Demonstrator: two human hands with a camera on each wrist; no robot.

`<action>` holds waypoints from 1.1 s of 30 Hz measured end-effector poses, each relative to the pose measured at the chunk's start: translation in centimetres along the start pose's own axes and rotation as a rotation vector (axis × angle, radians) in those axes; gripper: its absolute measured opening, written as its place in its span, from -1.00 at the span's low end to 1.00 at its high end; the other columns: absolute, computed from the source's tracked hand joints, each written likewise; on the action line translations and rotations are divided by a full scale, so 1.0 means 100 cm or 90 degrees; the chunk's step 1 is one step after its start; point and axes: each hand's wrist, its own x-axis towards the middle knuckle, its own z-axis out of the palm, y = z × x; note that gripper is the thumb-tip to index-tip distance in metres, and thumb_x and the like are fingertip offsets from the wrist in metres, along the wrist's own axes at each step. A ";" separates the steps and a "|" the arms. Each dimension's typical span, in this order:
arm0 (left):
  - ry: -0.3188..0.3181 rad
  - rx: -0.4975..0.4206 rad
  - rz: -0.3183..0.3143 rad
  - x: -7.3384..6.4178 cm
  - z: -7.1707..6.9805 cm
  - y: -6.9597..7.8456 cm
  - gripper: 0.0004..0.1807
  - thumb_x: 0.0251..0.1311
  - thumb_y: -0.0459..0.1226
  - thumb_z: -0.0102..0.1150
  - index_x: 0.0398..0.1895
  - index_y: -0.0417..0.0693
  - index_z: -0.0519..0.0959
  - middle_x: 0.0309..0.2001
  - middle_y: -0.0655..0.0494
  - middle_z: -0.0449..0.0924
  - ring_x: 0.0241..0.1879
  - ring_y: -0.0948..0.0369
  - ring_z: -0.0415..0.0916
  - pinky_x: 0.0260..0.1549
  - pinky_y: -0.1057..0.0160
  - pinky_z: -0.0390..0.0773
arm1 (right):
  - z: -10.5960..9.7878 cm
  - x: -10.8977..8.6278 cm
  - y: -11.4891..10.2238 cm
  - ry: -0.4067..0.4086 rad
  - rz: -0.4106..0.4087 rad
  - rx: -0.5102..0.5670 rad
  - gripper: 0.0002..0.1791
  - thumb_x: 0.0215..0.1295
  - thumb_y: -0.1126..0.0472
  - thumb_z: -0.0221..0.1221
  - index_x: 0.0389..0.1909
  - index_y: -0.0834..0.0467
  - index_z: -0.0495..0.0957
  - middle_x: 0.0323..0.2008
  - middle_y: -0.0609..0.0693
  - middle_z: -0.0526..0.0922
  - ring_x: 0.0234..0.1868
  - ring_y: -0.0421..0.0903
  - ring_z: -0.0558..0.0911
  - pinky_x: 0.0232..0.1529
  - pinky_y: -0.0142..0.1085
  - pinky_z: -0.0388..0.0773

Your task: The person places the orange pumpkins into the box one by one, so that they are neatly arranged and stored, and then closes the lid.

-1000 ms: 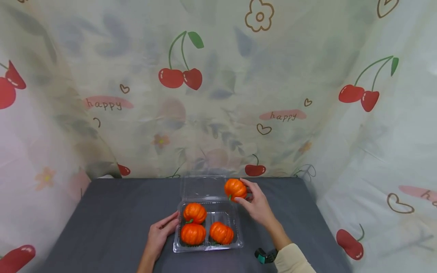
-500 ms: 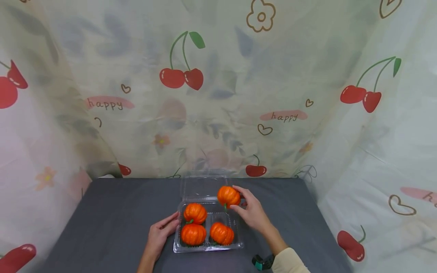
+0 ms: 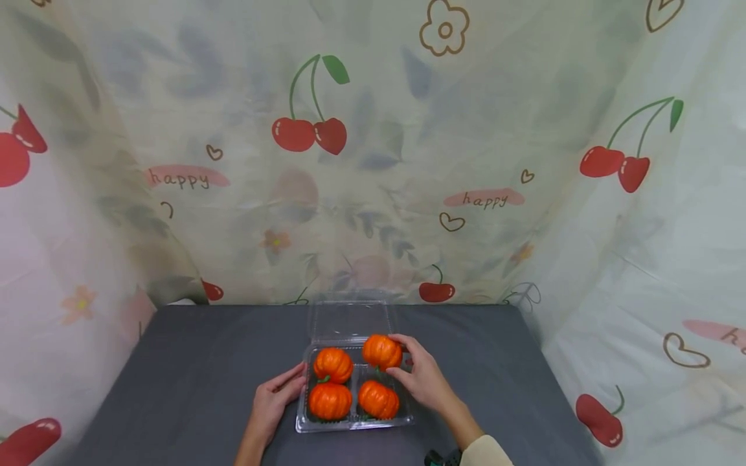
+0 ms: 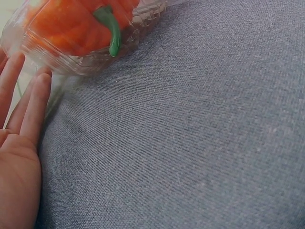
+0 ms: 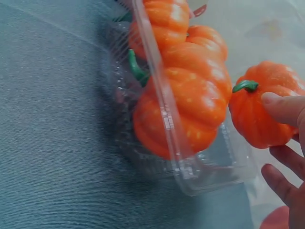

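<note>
My right hand [image 3: 424, 378] pinches a small orange pumpkin [image 3: 381, 351] between thumb and fingers, over the far right part of a clear plastic clamshell box [image 3: 300, 424]. In the right wrist view this pumpkin [image 5: 262, 112] shows a green stem and is off the box floor. Three more pumpkins sit inside: one far left [image 3: 333, 364], one near left [image 3: 329, 401], one near right [image 3: 379, 399]. At the box's left wall, my left hand [image 3: 276, 398] touches it with fairly straight fingers [image 4: 35, 105]. The box floor under the held pumpkin is hidden.
The box's transparent lid [image 3: 350, 320] stands raised at the back. Dark grey cloth covers the table [image 3: 204, 375]. A printed curtain [image 3: 373, 226] closes off the back and sides. A small black object [image 3: 441, 459] lies by the right sleeve, partly cut off by the frame.
My right hand has carried its pumpkin left and toward me, from beside the lid to over the box's far right part. My left hand and the other pumpkins have stayed put.
</note>
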 end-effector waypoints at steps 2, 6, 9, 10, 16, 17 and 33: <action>0.000 0.004 -0.001 0.000 0.000 0.001 -0.43 0.14 -0.23 0.48 0.23 -0.20 0.62 0.03 0.17 0.78 -0.07 0.42 0.73 -0.12 0.40 0.72 | 0.002 -0.002 0.001 -0.005 0.003 0.010 -0.29 0.20 0.17 0.46 0.35 -0.07 0.41 0.22 -0.08 0.59 0.11 -0.07 0.62 0.00 -0.07 0.71; 0.002 0.006 -0.006 -0.001 0.000 0.001 -0.44 0.15 -0.23 0.47 0.23 -0.20 0.62 0.06 0.12 0.76 -0.07 0.42 0.73 -0.11 0.40 0.72 | 0.005 -0.004 0.004 -0.009 0.018 0.033 -0.28 0.17 0.20 0.47 0.34 -0.11 0.40 0.21 -0.10 0.60 0.13 -0.06 0.63 0.04 0.03 0.69; 0.002 0.005 -0.006 -0.001 0.000 0.002 -0.44 0.16 -0.23 0.47 0.24 -0.20 0.62 0.08 0.08 0.75 -0.06 0.43 0.72 -0.11 0.41 0.72 | 0.007 -0.005 0.006 -0.004 0.015 0.045 -0.28 0.17 0.22 0.47 0.33 -0.09 0.40 0.21 -0.07 0.60 0.14 -0.03 0.64 0.05 0.07 0.68; 0.001 0.005 -0.005 -0.001 0.000 0.002 -0.44 0.16 -0.23 0.47 0.24 -0.20 0.61 0.08 0.08 0.75 -0.06 0.42 0.72 -0.11 0.41 0.72 | 0.007 -0.005 0.006 -0.002 0.016 0.048 -0.28 0.17 0.22 0.47 0.33 -0.09 0.41 0.21 -0.07 0.60 0.14 -0.02 0.64 0.06 0.07 0.68; 0.000 0.005 -0.007 -0.002 0.000 0.003 -0.45 0.15 -0.23 0.48 0.23 -0.17 0.63 0.09 0.06 0.74 -0.05 0.42 0.72 -0.10 0.42 0.71 | 0.011 -0.006 0.011 0.003 0.000 0.036 -0.29 0.17 0.23 0.46 0.33 -0.03 0.40 0.21 -0.01 0.60 0.14 0.02 0.64 0.07 0.07 0.69; 0.000 0.006 -0.007 -0.002 0.001 0.003 -0.45 0.15 -0.23 0.48 0.23 -0.16 0.63 0.09 0.05 0.74 -0.05 0.42 0.72 -0.10 0.42 0.71 | 0.011 -0.006 0.012 0.005 -0.005 0.031 -0.29 0.17 0.24 0.46 0.33 -0.01 0.40 0.21 0.00 0.60 0.13 0.02 0.64 0.06 0.06 0.69; 0.012 0.013 -0.010 0.000 0.001 0.001 -0.44 0.15 -0.22 0.47 0.23 -0.18 0.62 0.10 0.05 0.74 -0.06 0.43 0.72 -0.12 0.41 0.72 | 0.019 -0.004 0.018 0.013 -0.028 -0.074 -0.30 0.10 0.24 0.51 0.29 0.00 0.47 0.16 -0.05 0.64 0.14 -0.05 0.60 0.23 0.02 0.55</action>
